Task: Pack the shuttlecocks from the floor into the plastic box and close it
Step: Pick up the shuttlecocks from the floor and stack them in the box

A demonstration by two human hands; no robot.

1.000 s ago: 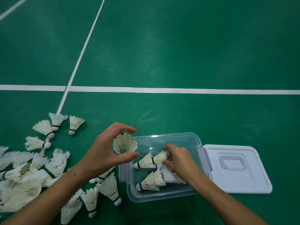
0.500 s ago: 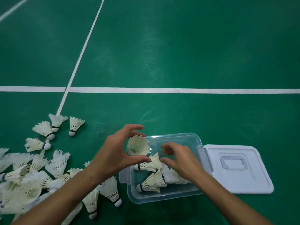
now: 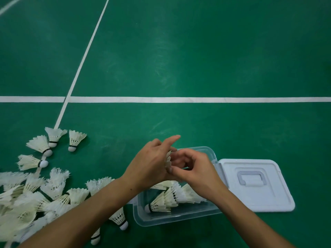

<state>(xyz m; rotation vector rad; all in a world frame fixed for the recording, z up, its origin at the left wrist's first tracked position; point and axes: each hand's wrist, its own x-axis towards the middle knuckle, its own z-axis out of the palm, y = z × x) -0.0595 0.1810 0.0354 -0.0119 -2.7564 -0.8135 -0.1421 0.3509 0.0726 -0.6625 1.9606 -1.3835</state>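
A clear plastic box (image 3: 179, 216) stands open on the green floor, with several white shuttlecocks (image 3: 168, 198) lying inside. Over its far half my left hand (image 3: 152, 165) holds one shuttlecock (image 3: 168, 159) between thumb and fingers, index finger pointing out. My right hand (image 3: 197, 169) meets it there with curled fingers closing on the same shuttlecock; only a strip of feathers shows between the hands. A pile of several shuttlecocks (image 3: 35, 197) lies on the floor at the left.
The white lid (image 3: 268, 197), handle recess up, lies flat against the box's right side. A few separate shuttlecocks (image 3: 75, 140) lie near the white court lines (image 3: 179, 99). Green floor stretches beyond the box.
My left hand carried its shuttlecock rightward over the box. My right hand rose from the shuttlecocks inside the box and came up to meet it.
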